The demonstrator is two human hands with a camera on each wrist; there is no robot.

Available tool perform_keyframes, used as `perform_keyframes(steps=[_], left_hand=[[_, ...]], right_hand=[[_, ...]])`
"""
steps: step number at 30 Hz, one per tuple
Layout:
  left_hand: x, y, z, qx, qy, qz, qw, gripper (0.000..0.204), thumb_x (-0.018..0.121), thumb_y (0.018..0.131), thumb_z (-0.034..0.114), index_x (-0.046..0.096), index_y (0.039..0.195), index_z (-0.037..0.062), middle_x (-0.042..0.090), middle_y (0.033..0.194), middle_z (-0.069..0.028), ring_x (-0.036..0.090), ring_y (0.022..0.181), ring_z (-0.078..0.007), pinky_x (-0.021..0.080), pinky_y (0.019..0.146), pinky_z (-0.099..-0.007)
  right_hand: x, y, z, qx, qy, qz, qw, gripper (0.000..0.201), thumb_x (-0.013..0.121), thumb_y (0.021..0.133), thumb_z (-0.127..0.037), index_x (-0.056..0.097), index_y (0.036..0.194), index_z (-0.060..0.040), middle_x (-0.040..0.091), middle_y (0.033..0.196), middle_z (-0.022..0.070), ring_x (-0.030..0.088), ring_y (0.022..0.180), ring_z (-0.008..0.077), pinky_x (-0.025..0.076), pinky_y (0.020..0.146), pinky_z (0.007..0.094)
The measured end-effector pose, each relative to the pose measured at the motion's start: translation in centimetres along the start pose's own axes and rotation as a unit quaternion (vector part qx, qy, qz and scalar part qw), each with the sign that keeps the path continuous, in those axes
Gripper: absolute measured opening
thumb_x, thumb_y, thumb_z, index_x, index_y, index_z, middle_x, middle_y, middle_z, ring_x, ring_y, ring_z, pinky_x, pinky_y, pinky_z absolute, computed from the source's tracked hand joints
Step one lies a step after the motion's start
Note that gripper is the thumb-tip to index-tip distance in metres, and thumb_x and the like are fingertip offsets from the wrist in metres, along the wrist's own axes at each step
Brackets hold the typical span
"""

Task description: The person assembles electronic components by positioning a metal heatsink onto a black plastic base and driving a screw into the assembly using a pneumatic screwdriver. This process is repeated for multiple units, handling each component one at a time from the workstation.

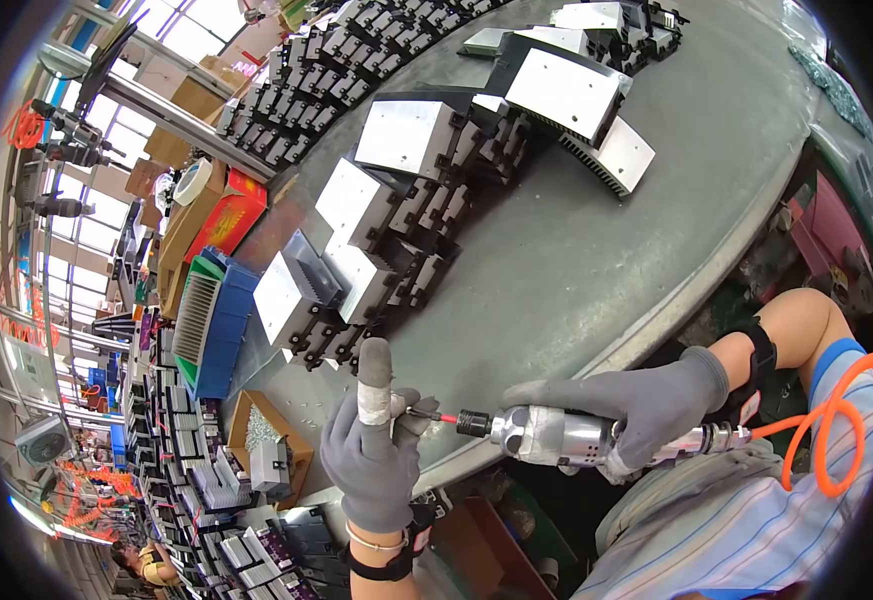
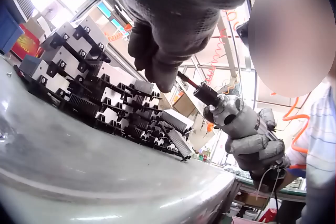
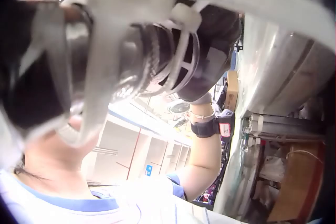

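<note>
My right hand [image 1: 661,400], in a grey glove, grips a silver air screwdriver [image 1: 556,437] with white tape wound on its body. The tool lies nearly level, its black chuck [image 1: 473,423] and thin red-banded bit [image 1: 440,416] pointing left. In front of it, my gloved left hand [image 1: 371,460] pinches the dark end of the bit, with one white-taped finger raised. Whether a screw sits in that pinch I cannot tell. The left wrist view shows the same fingers close round the bit's tip [image 2: 184,77]. Past the left hand stand stacked silver heat-sink housings [image 1: 286,295] with black brackets.
More housings [image 1: 566,95] stand at the far side of the grey metal table [image 1: 556,270]. A cardboard box of small screws [image 1: 261,425] sits left of the left hand, near a blue bin [image 1: 226,345]. An orange air hose [image 1: 826,430] loops by the right arm.
</note>
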State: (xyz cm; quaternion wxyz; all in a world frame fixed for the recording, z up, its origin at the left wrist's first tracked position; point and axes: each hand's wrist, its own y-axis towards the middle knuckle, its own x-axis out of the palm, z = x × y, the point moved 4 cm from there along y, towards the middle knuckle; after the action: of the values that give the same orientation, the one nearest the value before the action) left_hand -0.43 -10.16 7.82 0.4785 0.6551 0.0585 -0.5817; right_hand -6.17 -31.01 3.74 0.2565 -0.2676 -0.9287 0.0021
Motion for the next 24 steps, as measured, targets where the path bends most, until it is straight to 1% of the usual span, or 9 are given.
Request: perform_keyframes(steps=[6,9,11,13,14,16,17,19,24], left_hand=[[-0.2,-0.3,0.1,0.035,0.036,0.008,0.999,0.044,0.074,0.073,0.022,0.056,0.111,0.0084,0.064,0.075,0.0000,0.060,0.065,-0.0191,0.047,0.058,-0.0320],[-0.1,-1.2,0.1,0.131,0.176,0.009,0.976,0.074,0.077,0.068,0.016,0.047,0.136,0.0090,0.064,0.074,-0.0009,0.061,0.069,-0.0185,0.047,0.064,-0.0327],[-0.2,-1.3,0.3,0.175,0.196,0.029,0.965,0.051,0.073,0.070,0.012,0.059,0.119,0.0104,0.064,0.079,-0.0025,0.062,0.074,-0.0205,0.048,0.067,-0.0349],[-0.1,-1.4,0.3,0.181,0.199,0.021,0.963,0.041,0.072,0.070,0.012,0.060,0.110,0.0103,0.064,0.080,-0.0034,0.062,0.075,-0.0216,0.048,0.067,-0.0356],[0.0,-1.4,0.3,0.186,0.204,0.014,0.961,0.032,0.070,0.070,0.012,0.061,0.101,0.0101,0.064,0.081,-0.0043,0.062,0.076,-0.0228,0.049,0.068,-0.0363],[0.3,-1.1,0.4,0.193,0.197,-0.006,0.961,0.029,0.070,0.069,0.010,0.061,0.096,0.0100,0.065,0.082,-0.0045,0.063,0.076,-0.0231,0.049,0.068,-0.0365],[0.6,-1.0,0.3,0.199,0.191,-0.027,0.961,0.025,0.069,0.067,0.009,0.060,0.091,0.0098,0.065,0.082,-0.0046,0.063,0.076,-0.0233,0.049,0.068,-0.0368],[0.8,-1.1,-0.3,0.195,0.163,-0.035,0.966,0.033,0.067,0.066,0.011,0.064,0.098,0.0117,0.065,0.078,-0.0016,0.062,0.075,-0.0219,0.049,0.067,-0.0359],[0.5,-0.6,-1.5,0.088,0.092,-0.016,0.992,0.047,0.067,0.075,0.030,0.063,0.119,0.0148,0.066,0.077,0.0022,0.061,0.079,-0.0207,0.047,0.072,-0.0355]], right_hand=[[-0.1,0.0,0.1,0.019,0.078,-0.014,0.997,0.096,0.060,0.066,-0.007,0.011,0.149,-0.0059,0.050,0.099,0.0097,0.057,0.072,0.0146,0.050,0.065,0.0281],[0.5,0.2,1.4,0.051,0.269,-0.088,0.958,0.092,0.061,0.064,-0.009,0.018,0.146,-0.0043,0.052,0.100,0.0105,0.061,0.072,0.0161,0.052,0.064,0.0287],[0.8,0.5,1.6,0.040,0.329,-0.069,0.941,0.090,0.066,0.061,-0.010,0.025,0.141,-0.0066,0.056,0.098,0.0116,0.065,0.068,0.0159,0.056,0.059,0.0278],[0.9,0.8,1.0,0.024,0.278,-0.073,0.957,0.090,0.064,0.064,-0.010,0.022,0.143,-0.0066,0.057,0.098,0.0107,0.063,0.067,0.0163,0.055,0.060,0.0276],[0.8,0.8,0.9,0.032,0.101,-0.001,0.994,0.090,0.063,0.065,-0.010,0.020,0.144,-0.0071,0.057,0.097,0.0109,0.063,0.066,0.0166,0.054,0.059,0.0275],[0.5,1.0,0.5,0.003,-0.235,0.105,0.966,0.091,0.058,0.067,-0.008,0.014,0.146,-0.0085,0.055,0.095,0.0120,0.061,0.064,0.0179,0.052,0.058,0.0275],[0.1,1.1,0.5,0.001,-0.237,0.107,0.966,0.091,0.058,0.067,-0.008,0.014,0.146,-0.0085,0.055,0.095,0.0120,0.061,0.064,0.0179,0.052,0.058,0.0275],[0.1,1.2,0.9,0.059,0.109,0.014,0.992,0.092,0.057,0.065,-0.006,0.015,0.147,-0.0093,0.052,0.092,0.0117,0.059,0.062,0.0173,0.052,0.057,0.0285],[0.4,1.7,0.9,0.016,0.174,-0.002,0.985,0.093,0.057,0.061,-0.003,0.019,0.145,-0.0091,0.051,0.092,0.0102,0.058,0.060,0.0161,0.053,0.054,0.0285]])
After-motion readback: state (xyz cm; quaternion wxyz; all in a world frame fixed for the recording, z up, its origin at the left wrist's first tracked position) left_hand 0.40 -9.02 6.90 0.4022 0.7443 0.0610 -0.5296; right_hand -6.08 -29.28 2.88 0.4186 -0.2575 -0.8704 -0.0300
